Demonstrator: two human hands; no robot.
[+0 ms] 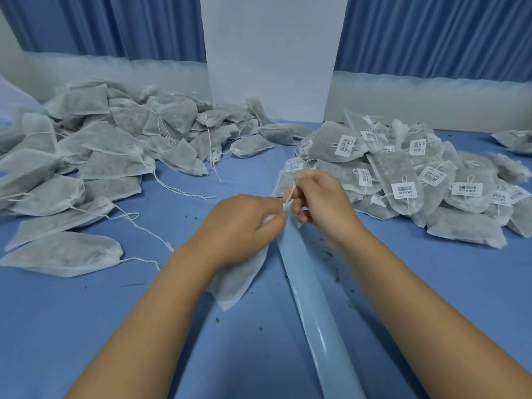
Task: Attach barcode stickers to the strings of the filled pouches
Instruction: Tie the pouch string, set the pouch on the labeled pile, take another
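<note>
The pouch (239, 275) being worked on lies flat on the middle of the desk (86, 326). One end points toward the near edge, and its upper part is hidden beneath the left hand (244, 223). A white string (291, 194) rises from that hidden end and runs up between the two hands. The left hand's grip is closed on the string low down, pinching it between thumb and forefinger. The right hand (322, 203) pinches the same string a little higher, its fingers curled in around it. Something small and white shows at the fingertips, too hidden to tell whether it is a sticker.

Just beside the pouch, on its right, a glossy pale-blue strip (312, 300) runs from under the hands toward the near edge. Dark green crumbs (336, 275) are scattered on the desk on both sides of the strip.

Toward the far left corner sits a wide heap of plain pouches (100, 145), their strings trailing loose over the desk. Toward the far right corner, well apart from it, lies a heap of labelled pouches (403, 174). Many of them show a white barcode sticker (404, 190) on a looped string. Its nearest pouches lie close behind the right hand.

Beyond the far edge, a white pillar (270, 53) stands between blue curtains (129, 24).
</note>
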